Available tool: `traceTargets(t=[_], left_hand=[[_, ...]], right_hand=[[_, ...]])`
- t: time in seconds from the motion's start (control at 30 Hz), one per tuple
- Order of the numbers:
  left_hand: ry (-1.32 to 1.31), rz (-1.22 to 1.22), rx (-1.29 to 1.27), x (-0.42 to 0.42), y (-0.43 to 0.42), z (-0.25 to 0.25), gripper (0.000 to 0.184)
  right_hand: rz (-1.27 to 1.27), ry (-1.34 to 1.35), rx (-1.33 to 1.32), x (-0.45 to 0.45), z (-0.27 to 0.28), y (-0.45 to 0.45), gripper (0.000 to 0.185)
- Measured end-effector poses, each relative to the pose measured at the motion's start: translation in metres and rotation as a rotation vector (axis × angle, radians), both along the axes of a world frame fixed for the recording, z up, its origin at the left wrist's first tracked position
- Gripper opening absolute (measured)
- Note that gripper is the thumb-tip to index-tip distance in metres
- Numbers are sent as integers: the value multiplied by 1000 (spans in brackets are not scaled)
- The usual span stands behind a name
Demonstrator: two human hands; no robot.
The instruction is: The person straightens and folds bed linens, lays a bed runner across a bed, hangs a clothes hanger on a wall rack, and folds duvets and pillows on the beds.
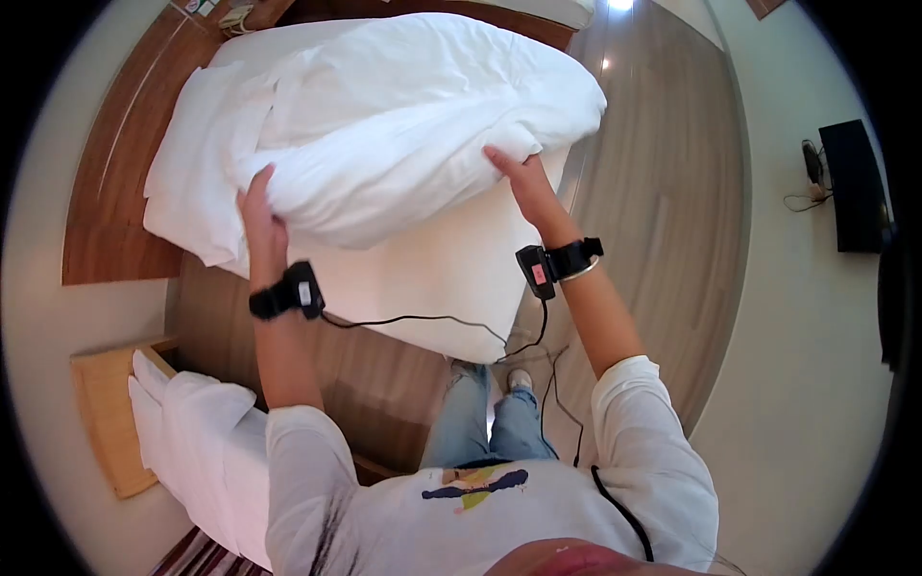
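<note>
A large white duvet (384, 125) lies bunched over the far part of the bed, with the white mattress (413, 283) bare at the near side. My left hand (259, 211) grips the duvet's near left edge, thumb and fingers closing on the cloth. At the right, my right hand (519, 173) holds the duvet's edge near its right end, the fingertips partly hidden by fabric. Both wrists wear black straps with small boxes, joined to dark cables.
A second bed with white bedding (211, 432) is at the lower left. The wooden headboard (125, 163) borders the main bed. A black screen (858, 187) hangs on the right wall. Cables dangle before my legs, above the wooden floor (663, 202).
</note>
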State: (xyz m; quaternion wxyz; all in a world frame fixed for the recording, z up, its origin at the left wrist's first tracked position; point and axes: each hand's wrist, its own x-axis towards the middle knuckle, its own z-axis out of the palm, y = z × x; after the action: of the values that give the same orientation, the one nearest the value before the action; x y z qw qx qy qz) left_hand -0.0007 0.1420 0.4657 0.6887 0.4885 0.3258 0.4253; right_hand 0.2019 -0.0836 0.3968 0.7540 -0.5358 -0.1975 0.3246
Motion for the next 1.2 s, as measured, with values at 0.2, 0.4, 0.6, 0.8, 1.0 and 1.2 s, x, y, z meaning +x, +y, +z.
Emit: traceTargets(t=[0.2,0.4,0.6,0.8,1.0,1.2], left_hand=[[326,315,-81,-165,-139,-53,39],[468,521,-523,-291,-264,-162,11],[466,522,-430,-339,-302,-135,7],[285,469,-338,-340,-305,-67,6],[379,393,-240,-361,-288,-20,8],[461,456,-178,-454,-245,-16,11]], right_hand=[[242,55,-437,-108,-24,-86,54],[548,380,-626,-171,-147,-195,30],[284,411,-686,-158,-163,-292,13],[175,436,-580,-159,-134,-340,10],[88,624,-566,-194,-128,-337,9],[99,490,-466,-233,-108,-257,12]])
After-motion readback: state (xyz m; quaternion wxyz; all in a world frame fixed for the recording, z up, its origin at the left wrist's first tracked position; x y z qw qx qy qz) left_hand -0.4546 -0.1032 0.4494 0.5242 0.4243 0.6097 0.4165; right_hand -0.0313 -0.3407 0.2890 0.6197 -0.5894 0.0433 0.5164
